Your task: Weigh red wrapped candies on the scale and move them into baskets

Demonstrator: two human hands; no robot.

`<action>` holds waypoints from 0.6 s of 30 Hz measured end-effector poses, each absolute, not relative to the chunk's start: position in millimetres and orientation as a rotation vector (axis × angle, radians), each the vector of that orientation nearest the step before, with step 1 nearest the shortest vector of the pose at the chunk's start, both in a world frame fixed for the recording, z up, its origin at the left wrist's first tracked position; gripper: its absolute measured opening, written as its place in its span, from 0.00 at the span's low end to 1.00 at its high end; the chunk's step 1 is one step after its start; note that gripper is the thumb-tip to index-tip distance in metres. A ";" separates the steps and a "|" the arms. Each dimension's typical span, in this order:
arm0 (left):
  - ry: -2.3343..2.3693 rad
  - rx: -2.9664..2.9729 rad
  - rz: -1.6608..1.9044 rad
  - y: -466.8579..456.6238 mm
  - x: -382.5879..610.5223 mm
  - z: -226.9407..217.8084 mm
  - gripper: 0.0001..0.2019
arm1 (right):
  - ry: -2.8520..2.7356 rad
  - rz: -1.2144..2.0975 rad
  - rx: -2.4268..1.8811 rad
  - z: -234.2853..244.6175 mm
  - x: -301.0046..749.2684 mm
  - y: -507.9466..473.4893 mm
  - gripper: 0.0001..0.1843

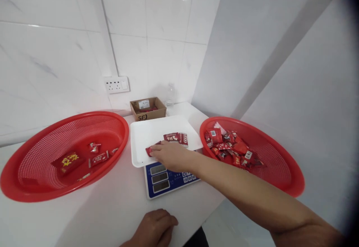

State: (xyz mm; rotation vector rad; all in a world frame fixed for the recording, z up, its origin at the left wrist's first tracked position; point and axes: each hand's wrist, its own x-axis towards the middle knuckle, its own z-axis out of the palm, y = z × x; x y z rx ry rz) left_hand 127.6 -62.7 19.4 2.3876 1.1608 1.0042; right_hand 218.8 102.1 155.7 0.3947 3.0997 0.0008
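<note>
My right hand (pixel 171 155) reaches across onto the white tray (pixel 157 131) that sits on a blue scale (pixel 168 177). Its fingers close on a small red packet (pixel 149 150) near the tray's front left. Two more red packets (pixel 176 137) lie on the tray just beyond the hand. My left hand (pixel 155 228) rests on the white counter near the front edge, fingers curled under, nothing visible in it.
A red mesh basket (pixel 42 179) on the left holds a few red packets. Another red basket (pixel 283 176) on the right holds several packets. A small cardboard box (pixel 148 108) and a wall socket (pixel 117 84) stand behind the tray.
</note>
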 end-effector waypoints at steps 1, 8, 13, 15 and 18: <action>1.161 2.382 1.006 -62.3 127.7 19.4 0.13 | 3.079 -0.023 0.418 158.5 226.3 103.6 0.16; 1.143 2.307 1.016 -60.0 128.2 20.5 0.12 | 2.962 -0.314 0.921 176.1 272.2 123.8 0.17; 1.159 2.273 1.021 -61.4 128.0 15.4 0.12 | 2.824 -0.384 1.021 172.1 269.7 138.3 0.18; 1.182 2.249 1.031 -62.0 128.1 11.8 0.12 | 2.869 -0.443 0.946 172.1 266.7 141.0 0.18; 1.197 2.216 1.010 -62.3 127.8 10.3 0.12 | 2.937 -0.449 1.055 181.0 271.8 142.9 0.20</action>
